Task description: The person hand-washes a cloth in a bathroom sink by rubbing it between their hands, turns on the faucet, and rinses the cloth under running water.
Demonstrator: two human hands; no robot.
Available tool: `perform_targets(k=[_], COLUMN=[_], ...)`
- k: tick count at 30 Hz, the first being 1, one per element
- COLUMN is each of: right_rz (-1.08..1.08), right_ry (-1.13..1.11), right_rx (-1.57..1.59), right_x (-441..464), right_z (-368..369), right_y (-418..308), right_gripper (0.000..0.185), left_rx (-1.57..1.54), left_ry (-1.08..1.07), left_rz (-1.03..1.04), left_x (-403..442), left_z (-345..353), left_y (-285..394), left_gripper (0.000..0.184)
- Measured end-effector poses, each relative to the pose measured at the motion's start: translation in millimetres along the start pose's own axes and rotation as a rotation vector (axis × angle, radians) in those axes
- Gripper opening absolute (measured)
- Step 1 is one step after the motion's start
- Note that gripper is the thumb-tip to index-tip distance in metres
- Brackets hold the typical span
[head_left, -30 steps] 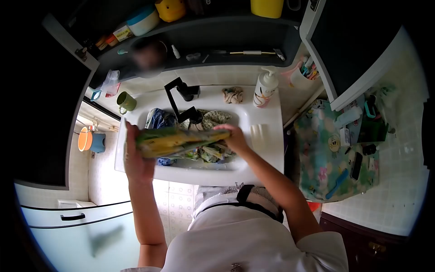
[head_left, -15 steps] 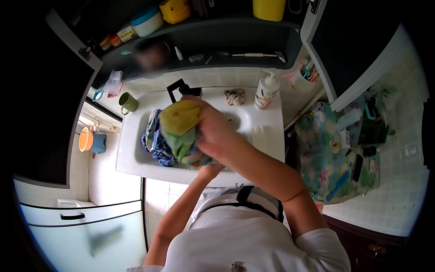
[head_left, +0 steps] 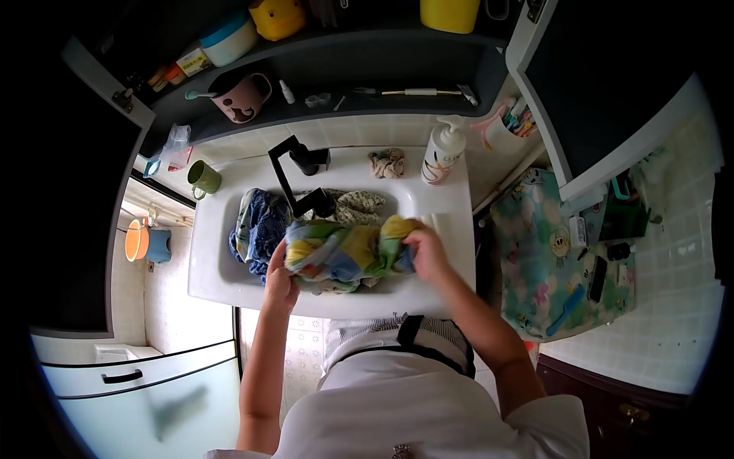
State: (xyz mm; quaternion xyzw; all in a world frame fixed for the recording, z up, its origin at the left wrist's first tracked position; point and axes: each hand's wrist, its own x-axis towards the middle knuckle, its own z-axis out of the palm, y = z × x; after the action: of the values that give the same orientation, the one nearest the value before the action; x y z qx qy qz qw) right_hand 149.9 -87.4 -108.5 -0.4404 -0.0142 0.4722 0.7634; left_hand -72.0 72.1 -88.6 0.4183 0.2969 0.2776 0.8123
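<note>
A multicoloured cloth in yellow, green and blue is stretched sideways over the front of the white sink. My left hand grips its left end, and my right hand is closed round its bunched right end. Behind and left of the cloth, blue fabric lies in the basin. A pale patterned cloth lies behind it, near the black faucet. Part of the basin floor is hidden under the held cloth.
A pump bottle and a crumpled cloth stand on the sink's back rim, with a green mug at its left. Above hangs a dark shelf holding a pink mug. A cluttered table is at the right; open cabinet doors flank both sides.
The cloth, bundled up half a second ago, is now spread sideways lower over the sink. My left hand has moved left and up, my right hand right and down. The view has shifted slightly.
</note>
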Motion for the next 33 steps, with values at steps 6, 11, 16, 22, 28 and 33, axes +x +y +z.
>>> perform_targets(k=[6,11,16,22,28,33], right_rz=[-0.135,-0.158,0.618,0.633,0.615,0.541], right_ry=[0.171,0.002,-0.175,0.144,0.315,0.427], right_rx=[-0.627,-1.162,-0.641,-0.683,-0.731,-1.036], right_x=[22,10,64,116,176,212], right_z=[-20,-17,-20,-29,-27,-29], right_y=[109,71,103,145,147,162], right_gripper=[0.032,0.019,0.029,0.025,0.021,0.020], left_rx=[0.354,0.861,0.820,0.684,0.516,0.440], left_ry=[-0.165,-0.109,0.156,0.455,0.607,0.784], left_rz=[-0.311,-0.528,-0.573,-0.614,-0.815,-0.572], left_x=[22,54,86,121,175,203], left_z=[25,4,-13,-42,-72,-102], left_y=[-41,-109,-161,-194,-232,-268], left_gripper=[0.029,0.032,0.025,0.023,0.028,0.036])
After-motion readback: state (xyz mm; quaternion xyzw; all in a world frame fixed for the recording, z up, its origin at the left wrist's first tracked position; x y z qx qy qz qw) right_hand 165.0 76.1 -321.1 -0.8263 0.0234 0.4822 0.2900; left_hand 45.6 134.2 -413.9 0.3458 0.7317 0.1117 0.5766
